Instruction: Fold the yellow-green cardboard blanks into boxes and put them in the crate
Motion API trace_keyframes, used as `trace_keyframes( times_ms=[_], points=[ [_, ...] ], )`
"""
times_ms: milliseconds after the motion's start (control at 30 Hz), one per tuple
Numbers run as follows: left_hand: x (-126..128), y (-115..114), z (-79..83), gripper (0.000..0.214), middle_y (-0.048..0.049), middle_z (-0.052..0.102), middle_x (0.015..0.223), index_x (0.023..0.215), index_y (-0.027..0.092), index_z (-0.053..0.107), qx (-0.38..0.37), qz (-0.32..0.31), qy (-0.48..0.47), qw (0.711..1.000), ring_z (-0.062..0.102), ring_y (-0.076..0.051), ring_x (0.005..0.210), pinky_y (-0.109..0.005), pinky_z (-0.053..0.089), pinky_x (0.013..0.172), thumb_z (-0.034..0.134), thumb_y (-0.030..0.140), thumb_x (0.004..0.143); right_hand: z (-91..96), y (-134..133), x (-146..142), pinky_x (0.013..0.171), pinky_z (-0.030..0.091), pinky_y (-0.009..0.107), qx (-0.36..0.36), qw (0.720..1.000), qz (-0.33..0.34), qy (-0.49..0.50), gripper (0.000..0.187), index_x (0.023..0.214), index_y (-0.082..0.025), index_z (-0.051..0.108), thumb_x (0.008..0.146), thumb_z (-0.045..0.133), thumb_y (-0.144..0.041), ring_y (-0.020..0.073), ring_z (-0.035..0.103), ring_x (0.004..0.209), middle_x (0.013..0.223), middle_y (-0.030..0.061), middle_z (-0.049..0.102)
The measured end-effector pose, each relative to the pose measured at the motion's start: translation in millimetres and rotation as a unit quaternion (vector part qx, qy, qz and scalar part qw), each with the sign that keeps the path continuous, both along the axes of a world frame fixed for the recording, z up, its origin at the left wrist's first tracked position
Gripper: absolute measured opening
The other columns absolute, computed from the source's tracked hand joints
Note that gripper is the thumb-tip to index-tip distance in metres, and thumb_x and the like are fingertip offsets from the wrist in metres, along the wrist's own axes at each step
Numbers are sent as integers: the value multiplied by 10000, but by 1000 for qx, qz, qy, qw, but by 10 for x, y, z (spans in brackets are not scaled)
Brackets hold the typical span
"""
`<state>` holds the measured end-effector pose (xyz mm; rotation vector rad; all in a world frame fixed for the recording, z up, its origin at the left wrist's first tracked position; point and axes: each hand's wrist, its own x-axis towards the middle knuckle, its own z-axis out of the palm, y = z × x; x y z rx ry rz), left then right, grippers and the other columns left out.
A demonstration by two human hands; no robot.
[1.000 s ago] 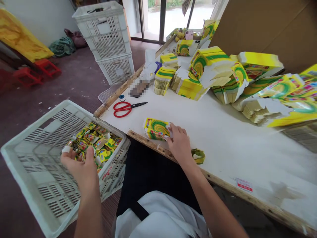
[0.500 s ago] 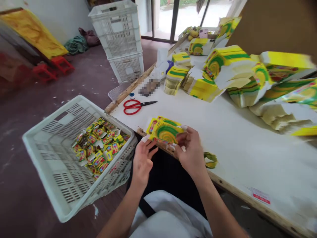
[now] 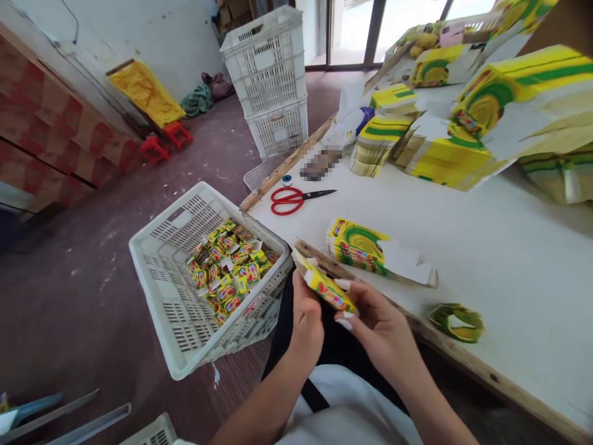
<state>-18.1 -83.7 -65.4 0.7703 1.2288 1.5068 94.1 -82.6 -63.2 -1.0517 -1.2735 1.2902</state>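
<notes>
Just over the table's front edge, a small yellow carton [image 3: 331, 292] with red lettering is tilted between my two hands. My left hand [image 3: 307, 318] is closed on its left end, where a pale flap shows. The thumb and fingers of my right hand [image 3: 382, 318] pinch the right end. Beyond them on the table lies a stack of flat printed cartons [image 3: 359, 244] with white flaps pointing right. A ring of green-yellow band [image 3: 458, 322] sits to the right of my right hand.
Left of the table, a white plastic crate [image 3: 162, 290] holds many small yellow boxes [image 3: 231, 266]. Red-handled scissors [image 3: 296, 200] and a blue-centred spool [image 3: 287, 180] lie on the white table [image 3: 523, 272]. Bundled cartons [image 3: 458, 161] are piled behind. Stacked white crates [image 3: 269, 80] stand farther back.
The view has swung left. My hands, earlier at the flat yellow cartons on the table edge, are now nearer my body with one carton, and the stack lies apart from them.
</notes>
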Motion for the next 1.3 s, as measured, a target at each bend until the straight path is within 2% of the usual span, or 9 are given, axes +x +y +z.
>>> trace_keyframes(
  times_ms=[167,400,500,600,733,833,933,1033,1300],
  points=[
    [-18,34,22,276,-9,697,770,817,194,704,25,11,26,999,623,-141,706,-257,503,721,706,466,767,46,90,156,528,531,254,97,993,-46,-46,95,789,-232,743,806,649,-224,167,642,620,707,9,692],
    [-464,62,258,549,-69,660,1120,1193,262,591,134,-19,91,987,616,-214,1027,-327,498,864,586,633,788,162,153,518,666,524,278,278,924,-51,-258,295,999,-315,732,856,570,-114,160,656,757,860,2,731],
    [-548,27,434,780,-97,588,1249,1277,264,521,144,-127,263,946,534,-291,1190,-417,439,995,741,632,625,178,119,509,923,456,381,348,878,-11,-328,298,931,-326,726,886,535,-101,168,648,823,863,-24,751],
    [-445,22,497,888,-113,563,1296,1319,230,472,67,-273,409,868,500,-333,1230,-490,383,1056,856,450,550,197,36,403,1114,294,434,360,877,16,-317,316,868,-325,704,901,508,-80,158,640,892,842,-56,744],
    [-228,4,409,597,-48,641,1110,1264,229,448,-11,-314,410,856,631,-216,954,-361,515,853,703,248,724,140,-59,345,1126,295,512,297,907,-87,-284,443,1247,-313,574,852,570,-113,238,511,1235,1254,47,623],
    [-125,-54,329,637,-52,632,1101,1282,226,391,15,-291,427,856,635,-205,924,-334,520,819,688,225,717,33,-98,331,1107,340,538,145,967,-145,-150,690,1467,-261,300,853,615,-259,290,345,1400,1502,129,387],
    [-72,-110,264,709,-78,590,1173,1311,239,322,106,-305,447,834,620,-225,1019,-344,510,855,676,179,700,-47,-111,261,1073,410,500,-59,997,-19,53,581,1387,-260,432,859,613,-421,285,463,1333,1435,122,503],
    [-52,-142,201,576,-55,596,1097,1206,257,366,145,-304,460,821,632,-218,986,-334,515,808,652,166,714,-53,-98,182,1027,456,493,-195,957,78,200,610,1306,-272,533,775,680,-534,291,572,1228,1326,105,616],
    [-28,-95,199,561,-43,591,1126,1175,252,338,59,-279,422,861,636,-178,928,-305,505,782,665,204,721,-51,-33,158,1079,387,506,-145,982,6,121,647,1328,-253,552,802,600,-626,289,585,1199,1272,100,654]
  ],
)
